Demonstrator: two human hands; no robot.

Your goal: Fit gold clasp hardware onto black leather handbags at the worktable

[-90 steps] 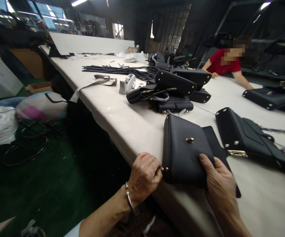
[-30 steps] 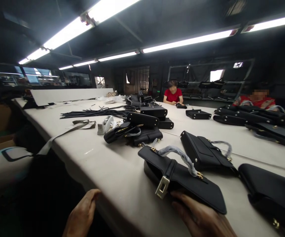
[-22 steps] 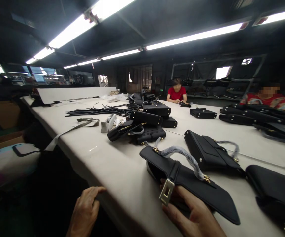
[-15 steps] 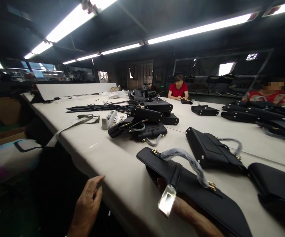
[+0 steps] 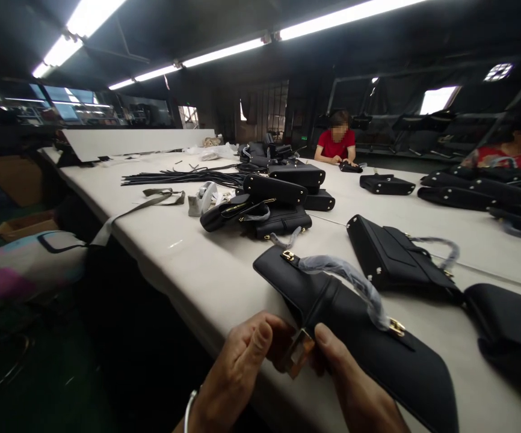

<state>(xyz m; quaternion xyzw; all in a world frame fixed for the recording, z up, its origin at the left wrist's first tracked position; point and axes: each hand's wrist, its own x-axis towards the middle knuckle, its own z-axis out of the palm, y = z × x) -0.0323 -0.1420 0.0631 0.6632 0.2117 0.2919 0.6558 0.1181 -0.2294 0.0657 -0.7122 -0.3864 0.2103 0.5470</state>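
Note:
A black handbag point(image 5: 360, 331) with a wrapped handle point(image 5: 351, 282) lies at the near edge of the long pale table point(image 5: 188, 258). Its strap ends in a gold metal clasp point(image 5: 300, 355). My left hand point(image 5: 242, 367) and my right hand point(image 5: 351, 391) meet at that clasp, fingers pinched on it from both sides. The clasp is partly hidden by my fingers.
A second black bag point(image 5: 396, 261) lies just beyond, another point(image 5: 508, 337) at the right edge. A pile of black bags point(image 5: 274, 204) and black straps point(image 5: 188, 177) sit farther along. A tape dispenser point(image 5: 201, 201) stands near them. Two people in red sit across the table.
My left hand has come up from below the table edge to the clasp. My right hand has slid out from under the flap onto the clasp. The view has tilted down.

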